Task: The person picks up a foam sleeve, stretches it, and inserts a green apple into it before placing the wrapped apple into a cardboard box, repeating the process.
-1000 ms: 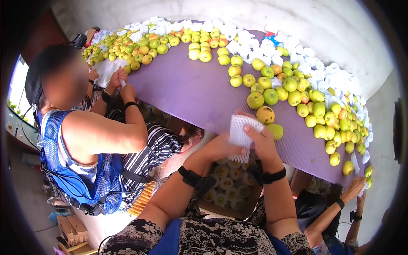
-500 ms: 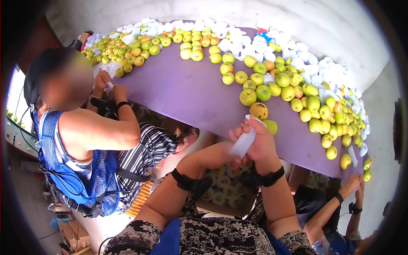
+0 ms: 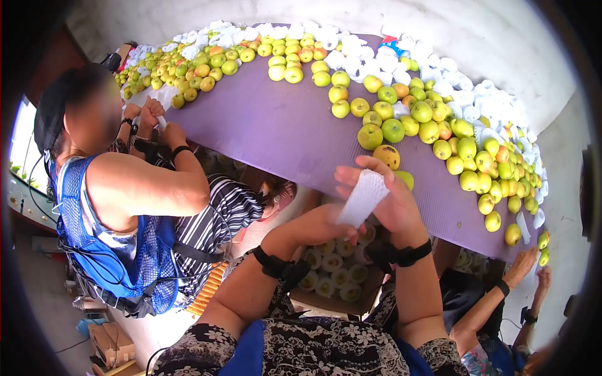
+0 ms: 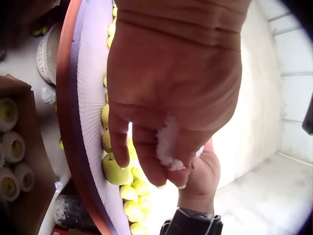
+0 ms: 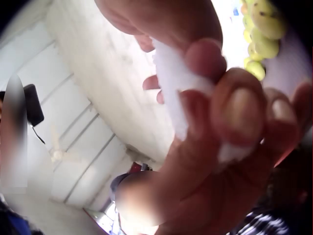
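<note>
A white foam net sleeve [image 3: 364, 197], flattened, is tilted between the two hands over the table's front edge. My left hand [image 3: 320, 225] pinches its lower end with thumb and curled fingers; in the left wrist view the white foam [image 4: 167, 142] shows between them. My right hand [image 3: 399, 203] is around the upper part, its fingers fairly straight and spread behind the sleeve. In the right wrist view the thumb [image 5: 205, 58] lies on the foam. A blotched yellow apple [image 3: 387, 156] and a green one [image 3: 406, 179] sit just beyond the right hand.
Many green-yellow apples [image 3: 433, 131] spread over the purple table [image 3: 269, 125], with white foam sleeves [image 3: 495, 103] heaped behind. Below the edge stands a box of sleeved apples [image 3: 332, 269]. One person [image 3: 138, 200] works at left; another person's hand [image 3: 520, 266] is at right.
The right hand's fingers have gone from curled around the sleeve to straighter and spread. The sleeve has turned from upright to tilted, with the left hand staying at its lower end.
</note>
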The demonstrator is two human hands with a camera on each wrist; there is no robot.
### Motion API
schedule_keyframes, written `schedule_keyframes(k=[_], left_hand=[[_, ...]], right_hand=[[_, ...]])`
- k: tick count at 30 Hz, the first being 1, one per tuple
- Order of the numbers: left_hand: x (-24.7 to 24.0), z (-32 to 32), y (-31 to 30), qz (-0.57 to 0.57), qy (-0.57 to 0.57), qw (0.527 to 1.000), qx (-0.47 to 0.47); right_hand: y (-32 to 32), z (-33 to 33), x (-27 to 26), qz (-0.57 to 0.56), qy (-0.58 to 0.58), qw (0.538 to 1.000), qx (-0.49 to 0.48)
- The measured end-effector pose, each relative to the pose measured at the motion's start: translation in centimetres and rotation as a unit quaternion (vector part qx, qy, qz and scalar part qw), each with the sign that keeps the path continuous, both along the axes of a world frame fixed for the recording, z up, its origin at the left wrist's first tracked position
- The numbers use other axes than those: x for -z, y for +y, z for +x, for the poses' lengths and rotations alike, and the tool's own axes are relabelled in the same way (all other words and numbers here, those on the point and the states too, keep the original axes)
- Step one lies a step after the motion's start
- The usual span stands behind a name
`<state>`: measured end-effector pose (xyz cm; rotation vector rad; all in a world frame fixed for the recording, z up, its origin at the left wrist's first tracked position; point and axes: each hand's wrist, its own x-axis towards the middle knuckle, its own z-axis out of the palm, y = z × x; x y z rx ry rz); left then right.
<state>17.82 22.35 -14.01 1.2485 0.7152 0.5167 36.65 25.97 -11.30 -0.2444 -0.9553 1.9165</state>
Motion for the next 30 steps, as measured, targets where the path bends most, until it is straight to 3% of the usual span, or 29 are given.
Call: schedule_keyframes(k=[2,5,8,11,13,14,17,20,27,30], left_hand=[[0.1,-0.4,0.0,-0.025,-0.018,1.000,0.003],[0.3,-0.5,0.3,-0.015,-0.034,0.999,0.018],[-0.1,-0.1,0.2,0.043,-0.013,0.999,0.021],[-0.5,-0.2,0.8,0.057,-0.029,0.998,-0.001],[-1.0,0.4,0.9,0.033,-0.087,0.995,-0.028],[0.0,0.7,1.0,0.017,-0.057,0.998,-0.010],[2.7,1.7,1.0,-0.022,-0.005,0.999,0.030],[1.5,2.5,0.2,-0.040,-0.022,0.998,0.042],[1.0,2.9,-1.2,-0.024,-0.028,0.999,0.024],[0.9,2.8,-1.0,-0.045,-0.054,0.997,0.019]], right_hand=[[-0.1,0.4,-0.6,0.067,-0.055,0.996,0.035],[-0.3,1.0,-0.9,0.086,-0.125,0.988,-0.018],[0.1,0.9,-0.1,0.023,-0.222,0.975,0.002],[-0.1,0.6,0.2,-0.003,-0.146,0.989,0.017],[-0.3,0.0,-0.3,0.013,-0.187,0.981,0.045],[-0.5,-0.2,-0.5,0.020,-0.207,0.976,0.060],[-0.7,-0.3,-0.5,-0.014,-0.158,0.984,0.083],[-0.4,0.4,-0.1,-0.049,0.006,0.994,0.101],[0.7,2.0,1.1,-0.190,0.078,0.973,0.108],[1.0,1.6,1.1,-0.187,0.081,0.975,0.094]])
